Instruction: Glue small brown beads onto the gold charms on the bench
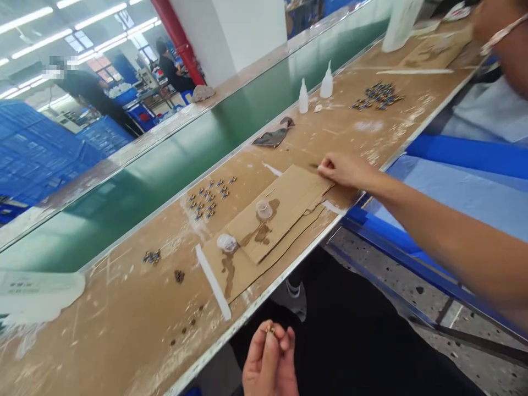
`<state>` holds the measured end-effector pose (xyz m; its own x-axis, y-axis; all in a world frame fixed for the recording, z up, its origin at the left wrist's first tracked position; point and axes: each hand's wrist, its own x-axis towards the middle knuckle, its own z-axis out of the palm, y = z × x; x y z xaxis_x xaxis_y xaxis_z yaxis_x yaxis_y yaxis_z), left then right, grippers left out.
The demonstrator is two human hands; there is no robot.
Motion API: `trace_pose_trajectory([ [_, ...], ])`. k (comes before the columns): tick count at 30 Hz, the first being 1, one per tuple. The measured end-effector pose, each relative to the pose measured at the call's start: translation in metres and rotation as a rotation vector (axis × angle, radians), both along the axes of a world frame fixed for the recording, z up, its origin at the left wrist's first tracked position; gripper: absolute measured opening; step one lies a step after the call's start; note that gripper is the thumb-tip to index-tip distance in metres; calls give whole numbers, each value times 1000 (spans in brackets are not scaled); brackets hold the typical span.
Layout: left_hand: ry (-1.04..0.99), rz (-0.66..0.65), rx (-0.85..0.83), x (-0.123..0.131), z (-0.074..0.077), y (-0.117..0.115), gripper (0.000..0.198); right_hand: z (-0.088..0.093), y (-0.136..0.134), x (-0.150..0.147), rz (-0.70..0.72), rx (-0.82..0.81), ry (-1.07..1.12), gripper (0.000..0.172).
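In the head view, the left hand (270, 363) pinches a small brass-coloured piece (271, 330), nearer the wearer than the flat brown cardboard sheet (297, 190). At the cardboard's right end, the right hand (346, 169) pinches what looks like a thin dark object (313, 165). Beyond the cardboard's left part lie small blue-and-brass parts (208, 198). The step appears to be handling one piece; the next move likely calls for a steady fingertip hold.

We see a long brown-topped worktable (111, 324) with a pale, worn edge, bordered on its far side by a smooth green belt-like strip (165, 181). Beyond, we note a broad white wall (259, 33), a thick red pipe (175, 36) beside it, and blue stacks (37, 148) at left. Straight white ceiling tubes (101, 16) glow near pale paned windows (79, 41); grey, dark-speckled flooring (379, 264) lies lower right.
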<state>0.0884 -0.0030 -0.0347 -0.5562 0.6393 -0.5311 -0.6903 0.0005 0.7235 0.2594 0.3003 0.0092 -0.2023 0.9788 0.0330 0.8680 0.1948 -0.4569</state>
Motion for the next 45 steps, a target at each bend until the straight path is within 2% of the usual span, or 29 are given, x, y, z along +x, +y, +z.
trace_pose_trajectory([
  [1, -35, -3, -13, 0, 2, -1, 33, 2, -7, 0, -5, 26, 28, 51],
  [3, -75, -13, -19, 1, 3, -3, 31, 5, -33, 0, -14, 87, 98, 47],
  [5, -86, -25, -12, 4, 2, -8, 29, 5, -74, -3, 22, 115, 167, 40],
  [6, -90, -33, -10, 5, -1, -11, 28, 4, -98, -6, 105, 99, 282, 38],
  [8, -95, -43, -11, 8, -8, -18, 28, -1, -147, -14, 370, -32, 442, 34],
  [10, -85, -50, -19, 10, -19, -27, 27, -7, -188, -23, 557, -253, 517, 33],
  [12, -38, -67, -5, 9, -30, -35, 25, -13, -216, -30, 640, -461, 575, 35],
  [14, 24, -95, 21, 8, -39, -41, 23, -17, -231, -32, 620, -650, 651, 34],
  [16, 67, -140, 54, 7, -43, -46, 21, -20, -237, -31, 538, -866, 708, 28],
  [19, 83, -219, 93, 8, -42, -49, 16, -24, -240, -29, 423, -1212, 734, 21],
  [21, 99, -266, 127, 9, -39, -50, 14, -26, -243, -28, 376, -1357, 748, 20],
  [27, 186, -335, 215, 13, -35, -51, 10, -29, -250, -27, 362, -1395, 817, 23],
  [33, 203, -381, 207, 14, -34, -54, 8, -25, -248, -26, 342, -1423, 789, 18],
  [39, 210, -386, 212, 14, -33, -53, 9, -24, -248, -26, 298, -1476, 814, 17],
  [45, 253, -396, 230, 13, -33, -52, 11, -29, -252, -27, 221, -1586, 934, 14],
])
